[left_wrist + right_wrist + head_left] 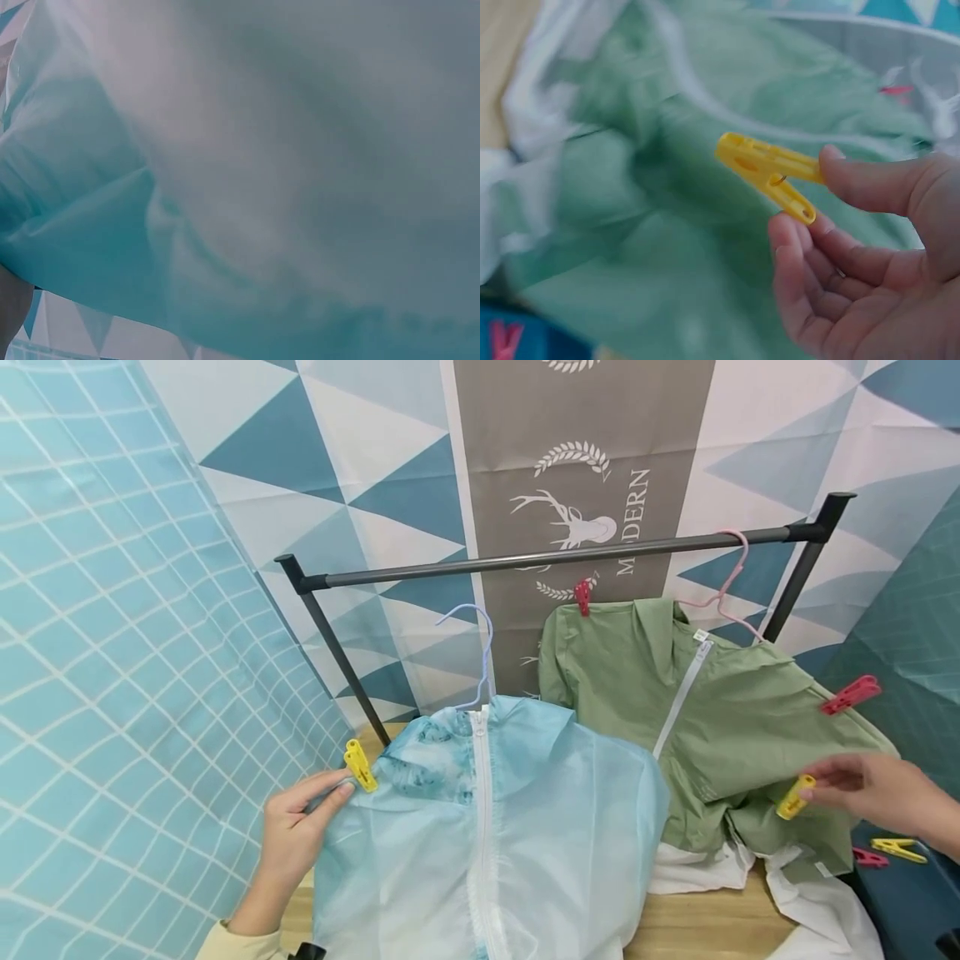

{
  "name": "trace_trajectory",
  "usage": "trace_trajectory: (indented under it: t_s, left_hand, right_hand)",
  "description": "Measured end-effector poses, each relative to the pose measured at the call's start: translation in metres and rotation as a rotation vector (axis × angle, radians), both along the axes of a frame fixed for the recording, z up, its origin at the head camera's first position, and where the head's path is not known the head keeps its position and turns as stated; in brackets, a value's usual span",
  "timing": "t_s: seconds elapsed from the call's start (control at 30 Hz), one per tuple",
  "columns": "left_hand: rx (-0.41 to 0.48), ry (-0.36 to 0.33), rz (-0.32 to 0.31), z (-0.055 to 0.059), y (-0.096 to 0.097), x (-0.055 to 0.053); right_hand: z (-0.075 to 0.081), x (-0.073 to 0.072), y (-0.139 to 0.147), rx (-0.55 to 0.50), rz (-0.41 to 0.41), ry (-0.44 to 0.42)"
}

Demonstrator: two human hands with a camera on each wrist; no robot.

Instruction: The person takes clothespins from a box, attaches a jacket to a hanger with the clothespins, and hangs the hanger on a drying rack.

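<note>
My left hand (296, 818) pinches the shoulder of a light blue zip jacket (555, 827) between thumb and fingers. A yellow clothespin (361, 766) sits on that shoulder, right at the fingertips. From the jacket's collar rises a blue hanger (487, 652), its hook below the rack's bar. My right hand (877, 789) pinches a second yellow clothespin (769, 176) by its handle ends, in front of a green zip jacket (720, 718). In the left wrist view, the blue jacket's cloth (225, 150) fills most of the picture.
A black clothes rack (555, 558) stands behind, with the green jacket hanging from its pink hanger (731, 581). Red clothespins (851, 695) grip both its shoulders. White cloth (817, 902) lies below on the wooden table (697, 931). Loose clothespins (898, 849) lie on a dark blue surface at right.
</note>
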State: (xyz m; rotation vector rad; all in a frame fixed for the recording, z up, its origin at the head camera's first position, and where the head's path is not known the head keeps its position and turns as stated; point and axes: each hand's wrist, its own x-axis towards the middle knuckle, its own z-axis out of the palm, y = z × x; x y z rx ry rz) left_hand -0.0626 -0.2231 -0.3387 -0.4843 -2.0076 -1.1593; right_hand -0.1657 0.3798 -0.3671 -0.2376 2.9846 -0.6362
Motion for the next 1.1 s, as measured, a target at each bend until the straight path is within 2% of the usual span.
trace_trajectory:
  t_s: [0.2,0.3,0.5,0.57,0.77,0.9,1.1]
  left_hand:
    - [0.015,-0.006,-0.018,0.002,-0.001,0.006]
    - [0.032,0.006,-0.034,0.004,-0.001,0.007]
    - [0.048,0.044,-0.05,0.005,0.0,0.008]
    - [0.053,0.06,-0.065,0.004,-0.001,0.007]
    - [0.075,0.084,-0.115,0.005,-0.002,0.01]
    - [0.074,0.063,-0.094,0.009,-0.001,0.015]
    - [0.061,0.074,-0.086,0.012,-0.001,0.017]
  right_hand:
    - [0.043,-0.002,-0.031,-0.132,0.093,0.104]
    - [0.061,-0.004,-0.047,-0.208,0.148,0.123]
    - [0.087,-0.005,-0.078,-0.327,0.265,0.188]
    - [0.093,-0.004,-0.088,-0.366,0.294,0.218]
    - [0.107,-0.002,-0.112,-0.438,0.385,0.223]
    - [0.111,-0.001,-0.122,-0.449,0.424,0.222]
    - [0.117,0.0,-0.132,-0.431,0.421,0.211]
